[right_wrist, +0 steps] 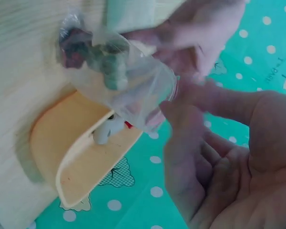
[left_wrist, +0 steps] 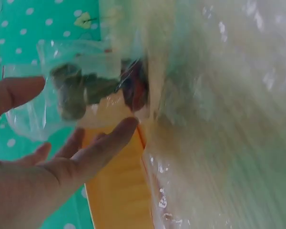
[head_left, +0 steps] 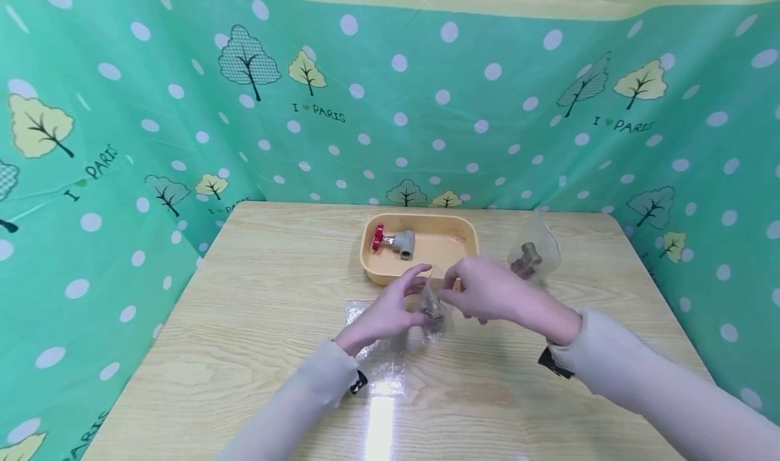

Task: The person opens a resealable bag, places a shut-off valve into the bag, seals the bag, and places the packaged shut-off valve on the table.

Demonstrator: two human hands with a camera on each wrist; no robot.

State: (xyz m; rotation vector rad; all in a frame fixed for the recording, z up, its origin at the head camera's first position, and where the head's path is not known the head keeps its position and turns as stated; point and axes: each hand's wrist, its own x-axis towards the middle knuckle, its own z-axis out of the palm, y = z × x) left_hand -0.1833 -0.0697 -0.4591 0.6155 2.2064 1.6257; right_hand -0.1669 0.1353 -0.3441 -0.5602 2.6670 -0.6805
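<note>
A clear plastic bag [head_left: 431, 332] holds a grey valve with a dark red handwheel [right_wrist: 75, 47], the handwheel at the bag's bottom end. My right hand [head_left: 487, 288] pinches the bag's open edge between thumb and index finger. Around the bag's other side, my left hand [head_left: 390, 311] has its thumb and fingers spread apart; the left wrist view shows its index fingertip close beside the bagged valve [left_wrist: 71, 93]. Whether that hand bears any of the weight is hard to tell. Just beyond both hands lies a similar grey valve [head_left: 404, 243] with a red handwheel, unbagged, in a peach tray [head_left: 447, 244].
On the table right of the tray stands another clear bag [head_left: 550, 248] with a valve inside. A flat clear bag [head_left: 384, 369] lies under my left forearm. Behind the wooden table [head_left: 256, 278] hangs a green dotted curtain [head_left: 420, 129].
</note>
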